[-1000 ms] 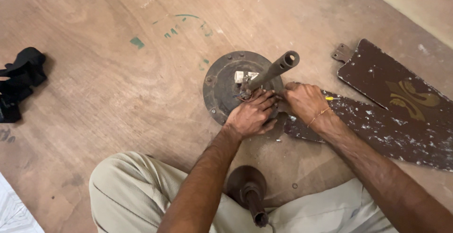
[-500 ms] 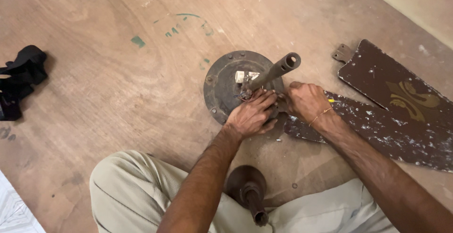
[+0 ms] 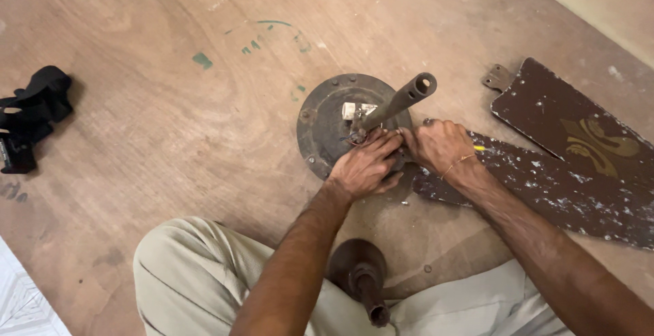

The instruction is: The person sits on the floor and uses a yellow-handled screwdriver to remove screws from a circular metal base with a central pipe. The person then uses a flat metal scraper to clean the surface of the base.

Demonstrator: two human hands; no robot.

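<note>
A round dark fan motor (image 3: pixel 325 128) lies flat on the wooden floor, with a rusty hollow rod (image 3: pixel 402 99) rising out of its middle towards me. My left hand (image 3: pixel 364 167) rests on the motor's near rim, its fingers closed on the small wires at the rod's base. My right hand (image 3: pixel 439 147) is beside it, fingers curled towards the same spot. A small yellow end (image 3: pixel 480 148) sticks out by that hand's wrist, apparently a tool in its grip. The hands touch each other and hide the joint below the rod.
Two dark brown, paint-spattered fan blades (image 3: pixel 579 138) lie on the floor to the right, one under my right forearm. A dark cup-shaped cover with a short tube (image 3: pixel 361 278) sits between my crossed legs. A black object (image 3: pixel 30 115) lies at the far left. A pale wall runs top right.
Both hands stay at the rod's base, with only small shifts of the fingers. The motor and rod have not visibly moved.
</note>
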